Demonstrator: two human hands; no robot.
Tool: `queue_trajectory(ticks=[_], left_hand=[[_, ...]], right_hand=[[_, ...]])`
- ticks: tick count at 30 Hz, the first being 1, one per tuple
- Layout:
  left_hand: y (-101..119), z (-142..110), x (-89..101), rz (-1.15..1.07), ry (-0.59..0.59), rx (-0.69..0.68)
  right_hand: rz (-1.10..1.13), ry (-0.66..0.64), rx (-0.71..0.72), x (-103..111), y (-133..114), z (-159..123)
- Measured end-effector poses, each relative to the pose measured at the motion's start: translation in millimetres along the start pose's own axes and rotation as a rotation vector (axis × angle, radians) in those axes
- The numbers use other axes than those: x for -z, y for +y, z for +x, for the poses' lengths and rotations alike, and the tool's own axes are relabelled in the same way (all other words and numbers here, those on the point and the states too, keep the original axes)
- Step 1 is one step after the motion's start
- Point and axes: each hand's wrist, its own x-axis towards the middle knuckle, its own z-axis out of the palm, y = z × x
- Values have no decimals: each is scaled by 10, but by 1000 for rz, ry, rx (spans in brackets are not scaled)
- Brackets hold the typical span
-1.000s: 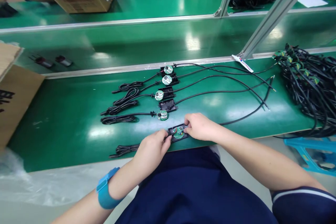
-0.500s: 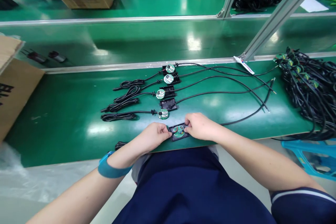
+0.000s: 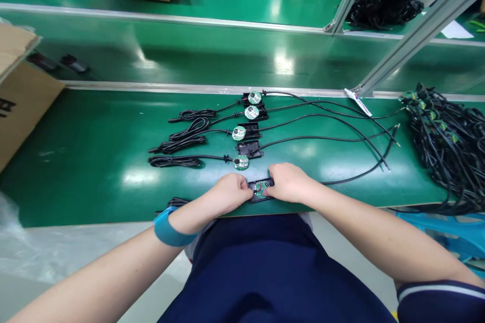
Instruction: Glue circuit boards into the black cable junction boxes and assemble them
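Observation:
A small black housing point(image 3: 260, 190) with a round green circuit board inside lies at the near edge of the green bench point(image 3: 94, 161). My left hand point(image 3: 229, 193) pinches its left end, fingers closed. On the opposite end my right hand point(image 3: 287, 181) grips it, fingers curled over the board. A black cable runs right from the housing. Just beyond, several more round boards point(image 3: 241, 162) with black housings and coiled black cables point(image 3: 178, 161) lie in a row.
A big tangle of black cables with green boards point(image 3: 447, 136) fills the right end of the bench. A cardboard box point(image 3: 18, 86) stands at the left. A slanted aluminium post point(image 3: 409, 25) rises at the back right. A blue stool point(image 3: 447, 232) sits below right.
Both hands have closed in further over the housing, covering more of the board. My left forearm has swung in; the view has shifted slightly.

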Motion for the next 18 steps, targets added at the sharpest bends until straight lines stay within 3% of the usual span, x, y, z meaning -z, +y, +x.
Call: queue_trajectory(ticks=[6, 12, 18], left_hand=[[32, 16, 66, 15, -77, -24], [103, 30, 107, 84, -137, -38], [99, 3, 99, 83, -140, -29]], right_hand=[[-123, -107, -16, 124, -182, 40], [-90, -30, 2, 36, -171, -113], [-27, 42, -27, -47, -104, -64]])
